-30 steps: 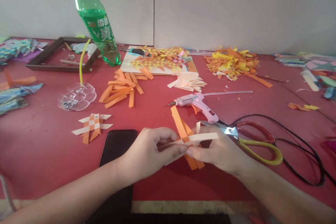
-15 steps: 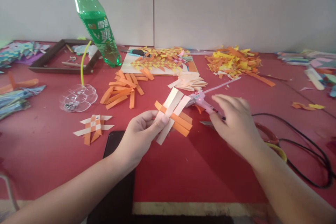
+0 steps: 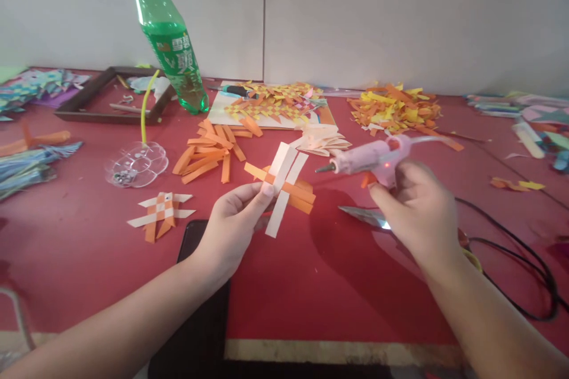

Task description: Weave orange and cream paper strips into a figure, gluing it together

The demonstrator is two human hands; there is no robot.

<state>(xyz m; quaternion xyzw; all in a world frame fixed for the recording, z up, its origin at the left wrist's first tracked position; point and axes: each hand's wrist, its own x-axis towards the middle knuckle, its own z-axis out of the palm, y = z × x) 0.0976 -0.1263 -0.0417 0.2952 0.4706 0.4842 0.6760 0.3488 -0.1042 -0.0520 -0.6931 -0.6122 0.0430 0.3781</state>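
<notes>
Between thumb and fingers my left hand point(image 3: 242, 219) pinches a woven piece of paper strips point(image 3: 291, 180), cream ones crossing orange ones. My right hand point(image 3: 422, 207) is wrapped round the handle of a pink hot glue gun point(image 3: 368, 157). Its nozzle points left toward the woven strips without touching them, and a small red light glows on its body. Under the right hand lie scissors point(image 3: 362, 215), their handles partly hidden. A finished-looking woven paper fish point(image 3: 162, 210) in orange and cream rests on the table left of my left hand.
Orange strips point(image 3: 207, 154) and cream strips point(image 3: 322, 140) lie behind my hands. A green bottle point(image 3: 171, 47) stands by a dark frame point(image 3: 84, 115) and a clear palette point(image 3: 149, 160). A black cable point(image 3: 533, 249) loops at right; a dark flat object point(image 3: 191, 308) lies in front.
My right hand has closed on the glue gun and lifted it off the table, its nozzle now turned left. The woven strips have shifted slightly in my left hand.
</notes>
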